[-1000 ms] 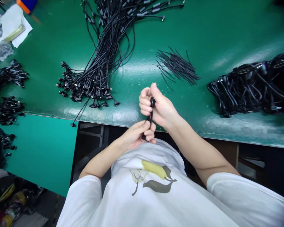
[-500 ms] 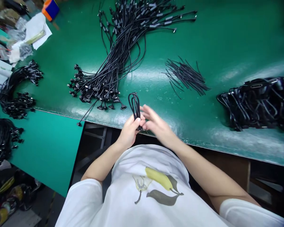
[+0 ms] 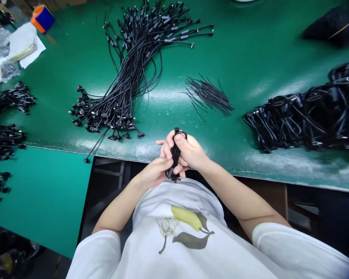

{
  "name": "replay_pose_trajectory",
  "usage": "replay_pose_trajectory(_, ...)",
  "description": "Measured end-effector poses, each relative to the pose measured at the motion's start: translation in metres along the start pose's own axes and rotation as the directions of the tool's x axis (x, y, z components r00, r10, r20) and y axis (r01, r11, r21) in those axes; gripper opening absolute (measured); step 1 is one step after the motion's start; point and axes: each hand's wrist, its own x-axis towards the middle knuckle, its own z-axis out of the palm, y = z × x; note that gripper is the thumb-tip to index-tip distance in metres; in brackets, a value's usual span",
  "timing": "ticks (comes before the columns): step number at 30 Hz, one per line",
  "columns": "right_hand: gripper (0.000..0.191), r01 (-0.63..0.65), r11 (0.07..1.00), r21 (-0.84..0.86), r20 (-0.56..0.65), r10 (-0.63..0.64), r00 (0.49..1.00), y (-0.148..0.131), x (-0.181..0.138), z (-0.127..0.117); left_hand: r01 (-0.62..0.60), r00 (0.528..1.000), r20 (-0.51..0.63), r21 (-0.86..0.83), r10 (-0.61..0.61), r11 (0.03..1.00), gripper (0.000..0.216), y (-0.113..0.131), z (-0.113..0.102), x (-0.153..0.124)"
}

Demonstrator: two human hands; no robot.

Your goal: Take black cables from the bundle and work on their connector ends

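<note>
A black cable folded into a short coil (image 3: 176, 152) stands upright between both hands at the near edge of the green table (image 3: 250, 50). My left hand (image 3: 155, 173) pinches the lower end of the coil from below. My right hand (image 3: 189, 151) is wrapped round its upper part, with the top loop sticking out above the fingers. A small pile of thin black ties (image 3: 208, 95) lies on the table just beyond my right hand.
A big fan of loose black cables with connectors (image 3: 125, 81) spreads across the table's left-centre. Coiled cables (image 3: 305, 116) are heaped at the right. More cable bundles (image 3: 8, 120) lie at the left edge; papers and an orange-blue object (image 3: 42, 17) sit far left.
Half a second ago my left hand alone held the coil up while my right hand was open beside it. Now my right hand has closed round the coil's upper part.
</note>
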Motion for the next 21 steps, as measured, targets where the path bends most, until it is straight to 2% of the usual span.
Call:
replay_pose_trajectory(3, 0.046, -0.014, 0.999, -0.042, -0.006, 0.014, 1.0, 0.0, -0.001, -0.007, 0.013, 1.0, -0.023, -0.09, -0.015, 0.996, 0.041, -0.002, -0.002, 0.005)
replay_pose_trajectory(6, 0.049, -0.105, 0.991, -0.077, -0.014, 0.104, 0.995, 0.002, -0.004, -0.016, 0.019, 0.998, -0.064, -0.123, -0.027, 0.992, 0.037, -0.005, 0.001, 0.008)
replay_pose_trajectory(8, 0.051, -0.157, 0.987, -0.02, 0.017, 0.157, 0.987, 0.003, -0.006, -0.02, 0.049, 0.995, -0.079, -0.129, -0.059, 0.991, 0.038, -0.006, 0.003, 0.009)
replay_pose_trajectory(10, 0.054, -0.16, 0.979, 0.13, 0.031, 0.157, 0.987, 0.003, -0.008, -0.021, 0.071, 0.991, -0.098, -0.16, -0.087, 0.985, 0.039, -0.005, 0.005, 0.01)
replay_pose_trajectory(12, 0.055, -0.125, 0.947, 0.297, -0.038, 0.143, 0.989, 0.0, -0.008, -0.019, 0.081, 0.989, -0.111, -0.184, -0.103, 0.98, 0.037, -0.004, 0.008, 0.012)
replay_pose_trajectory(14, 0.051, -0.113, 0.915, 0.386, -0.168, 0.191, 0.967, -0.004, -0.006, -0.017, 0.087, 0.987, -0.118, -0.157, -0.107, 0.984, 0.038, -0.005, 0.01, 0.015)
replay_pose_trajectory(17, 0.043, -0.171, 0.894, 0.414, -0.282, 0.305, 0.91, -0.008, -0.001, -0.015, 0.075, 0.986, -0.148, -0.043, -0.081, 0.996, 0.041, -0.008, 0.012, 0.019)
replay_pose_trajectory(19, 0.045, -0.177, 0.903, 0.392, -0.293, 0.305, 0.906, -0.007, 0.002, -0.016, 0.059, 0.983, -0.174, -0.016, -0.061, 0.998, 0.04, -0.011, 0.01, 0.021)
replay_pose_trajectory(21, 0.05, -0.164, 0.916, 0.366, -0.294, 0.281, 0.914, -0.004, 0.004, -0.017, 0.082, 0.98, -0.179, -0.057, -0.091, 0.995, 0.039, -0.014, 0.006, 0.024)
